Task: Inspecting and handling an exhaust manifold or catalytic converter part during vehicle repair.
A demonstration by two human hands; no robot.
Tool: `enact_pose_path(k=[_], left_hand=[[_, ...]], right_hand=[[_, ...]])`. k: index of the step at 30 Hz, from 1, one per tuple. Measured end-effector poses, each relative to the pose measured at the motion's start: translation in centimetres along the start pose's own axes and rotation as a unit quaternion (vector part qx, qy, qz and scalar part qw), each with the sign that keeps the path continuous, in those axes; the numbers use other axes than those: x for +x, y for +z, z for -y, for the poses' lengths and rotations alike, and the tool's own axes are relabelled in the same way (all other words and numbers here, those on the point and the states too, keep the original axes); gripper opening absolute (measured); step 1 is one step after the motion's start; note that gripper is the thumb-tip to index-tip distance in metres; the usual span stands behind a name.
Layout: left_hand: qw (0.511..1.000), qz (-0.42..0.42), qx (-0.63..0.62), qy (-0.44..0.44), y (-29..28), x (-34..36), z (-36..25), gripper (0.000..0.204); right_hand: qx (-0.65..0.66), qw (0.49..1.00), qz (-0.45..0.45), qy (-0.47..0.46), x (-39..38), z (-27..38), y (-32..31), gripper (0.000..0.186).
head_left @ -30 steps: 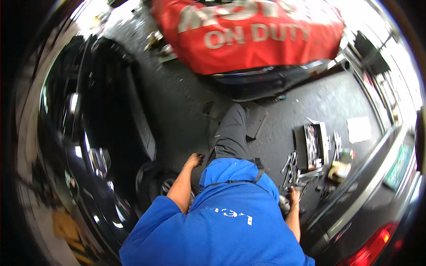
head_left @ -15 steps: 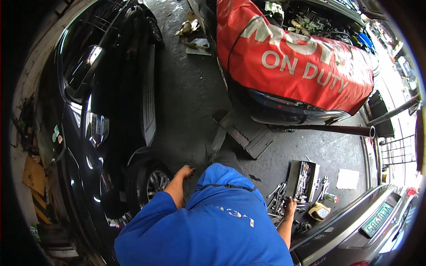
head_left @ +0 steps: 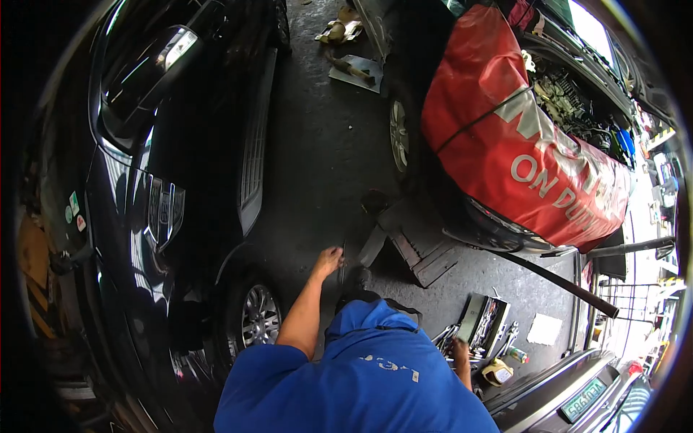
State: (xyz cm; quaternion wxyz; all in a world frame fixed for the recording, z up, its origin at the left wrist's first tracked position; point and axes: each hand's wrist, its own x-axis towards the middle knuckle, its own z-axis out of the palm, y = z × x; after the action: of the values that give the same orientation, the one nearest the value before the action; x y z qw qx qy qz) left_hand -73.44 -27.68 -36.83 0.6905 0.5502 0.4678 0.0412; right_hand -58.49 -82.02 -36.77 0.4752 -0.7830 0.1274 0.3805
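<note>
Grip closed around a thin dark rod point(head_left: 343, 261), the left hand point(head_left: 328, 260) works beside the black car's front wheel point(head_left: 258, 315), while the right hand point(head_left: 460, 351), its grip unclear, reaches the open toolbox point(head_left: 482, 322) kept close on the floor.

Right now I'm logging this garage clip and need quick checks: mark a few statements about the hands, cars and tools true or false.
1. The left hand is raised over the floor by the black car. True.
2. The right hand is on the red cover. False: it is down by the tool tray.
3. The red cover lies over a car's front. True.
4. The tool tray sits on the black car's roof. False: it lies on the floor.
</note>
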Motion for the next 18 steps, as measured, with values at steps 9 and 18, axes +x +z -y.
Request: enact_pose_path(k=[9,18], left_hand=[[0.962,-0.083,0.192,-0.177,-13.9,-6.4,18.6,0.044],[0.973,-0.101,0.149,-0.141,-11.7,-5.9,15.9,0.054]], right_hand=[[-0.031,0.995,0.035,-0.083,3.9,15.1,6.2,0.035],[-0.104,0.989,0.095,0.044,3.8,7.2,7.1,0.029]])
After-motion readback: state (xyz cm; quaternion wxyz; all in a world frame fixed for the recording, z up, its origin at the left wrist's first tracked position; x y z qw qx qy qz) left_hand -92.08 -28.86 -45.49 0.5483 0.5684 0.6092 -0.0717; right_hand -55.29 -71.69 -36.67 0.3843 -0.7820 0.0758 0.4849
